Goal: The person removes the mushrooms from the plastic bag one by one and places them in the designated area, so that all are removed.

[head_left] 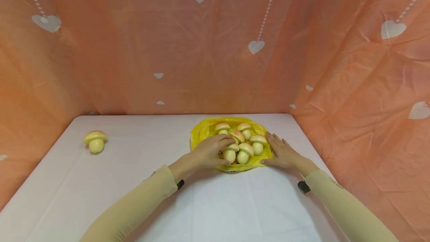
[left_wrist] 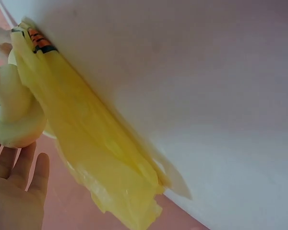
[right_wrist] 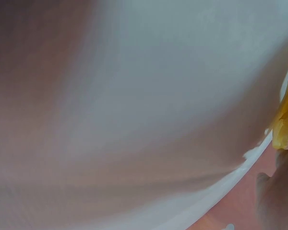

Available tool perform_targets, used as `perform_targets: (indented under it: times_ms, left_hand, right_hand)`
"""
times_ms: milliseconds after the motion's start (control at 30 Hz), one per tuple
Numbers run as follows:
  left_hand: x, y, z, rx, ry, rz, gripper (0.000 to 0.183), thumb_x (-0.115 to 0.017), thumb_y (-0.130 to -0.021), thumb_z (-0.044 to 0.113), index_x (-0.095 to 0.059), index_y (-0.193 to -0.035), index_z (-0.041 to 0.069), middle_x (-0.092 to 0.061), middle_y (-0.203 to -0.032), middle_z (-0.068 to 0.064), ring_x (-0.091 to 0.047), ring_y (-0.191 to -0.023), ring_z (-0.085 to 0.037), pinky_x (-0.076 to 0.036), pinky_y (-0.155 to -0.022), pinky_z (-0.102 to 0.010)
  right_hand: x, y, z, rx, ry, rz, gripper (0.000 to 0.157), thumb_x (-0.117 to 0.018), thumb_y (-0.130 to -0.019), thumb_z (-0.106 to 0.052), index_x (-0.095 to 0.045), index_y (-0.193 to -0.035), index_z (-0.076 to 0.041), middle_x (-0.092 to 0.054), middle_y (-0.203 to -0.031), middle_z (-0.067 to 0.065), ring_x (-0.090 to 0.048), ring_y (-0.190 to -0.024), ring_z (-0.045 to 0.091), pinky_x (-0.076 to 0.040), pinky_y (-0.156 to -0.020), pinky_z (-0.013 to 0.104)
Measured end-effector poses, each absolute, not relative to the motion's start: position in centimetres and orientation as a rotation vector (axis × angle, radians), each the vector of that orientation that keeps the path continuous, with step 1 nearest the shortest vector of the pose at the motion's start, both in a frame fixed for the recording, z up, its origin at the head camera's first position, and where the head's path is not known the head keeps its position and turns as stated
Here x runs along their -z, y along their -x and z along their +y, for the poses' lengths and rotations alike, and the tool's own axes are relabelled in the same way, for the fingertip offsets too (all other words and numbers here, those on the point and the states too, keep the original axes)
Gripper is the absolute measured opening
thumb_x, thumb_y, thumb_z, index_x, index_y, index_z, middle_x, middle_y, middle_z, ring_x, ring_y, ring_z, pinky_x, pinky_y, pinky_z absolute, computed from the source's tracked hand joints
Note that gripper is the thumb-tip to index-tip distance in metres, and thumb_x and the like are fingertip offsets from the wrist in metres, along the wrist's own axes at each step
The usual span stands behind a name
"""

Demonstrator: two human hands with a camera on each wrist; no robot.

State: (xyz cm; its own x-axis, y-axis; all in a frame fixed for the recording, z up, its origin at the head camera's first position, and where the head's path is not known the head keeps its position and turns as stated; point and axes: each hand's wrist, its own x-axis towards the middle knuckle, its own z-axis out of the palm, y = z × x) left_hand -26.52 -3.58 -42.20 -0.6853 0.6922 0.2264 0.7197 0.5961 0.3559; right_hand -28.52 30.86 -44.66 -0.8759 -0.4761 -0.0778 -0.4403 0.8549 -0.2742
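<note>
A yellow plastic bag lies spread on the table with several pale model mushrooms on it. Reaching in from the left, my left hand grips the near-left mushroom. In the left wrist view, the fingers touch the cap of that mushroom, and the thumb shows at its other side. My right hand rests at the bag's right edge with its fingers fairly straight. Only part of the right hand shows in the right wrist view, beside a bit of yellow bag.
A single mushroom stands far to the left on the white-covered table. Orange curtains printed with white hearts hang behind the table and along its sides.
</note>
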Motion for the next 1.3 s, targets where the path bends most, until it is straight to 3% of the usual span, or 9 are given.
perform_targets:
  times_ms: [600, 1300]
  left_hand:
    - [39.8, 26.9, -6.8, 0.842, 1.101, -2.562, 0.074, -0.088, -0.085, 0.033, -0.057, -0.149, 0.013, -0.053, -0.153, -0.008, -0.050, -0.141, -0.032, -0.043, -0.115, -0.051]
    - [37.7, 27.7, -13.2, 0.934, 0.945, -2.442, 0.072, -0.090, -0.083, 0.023, -0.059, -0.146, 0.008, -0.054, -0.148, -0.008, -0.055, -0.134, -0.030, -0.048, -0.110, -0.051]
  right_hand:
    - [44.5, 28.7, 30.8, 0.365, 0.724, 2.881, 0.115, -0.069, -0.091, -0.062, -0.011, -0.163, 0.006, -0.007, -0.172, 0.022, -0.008, -0.157, 0.048, -0.007, -0.123, 0.068]
    - [44.2, 28.3, 30.5, 0.408, 0.694, 2.870, 0.114, -0.070, -0.092, -0.060, -0.012, -0.163, 0.006, -0.008, -0.172, 0.024, -0.007, -0.156, 0.050, -0.006, -0.123, 0.070]
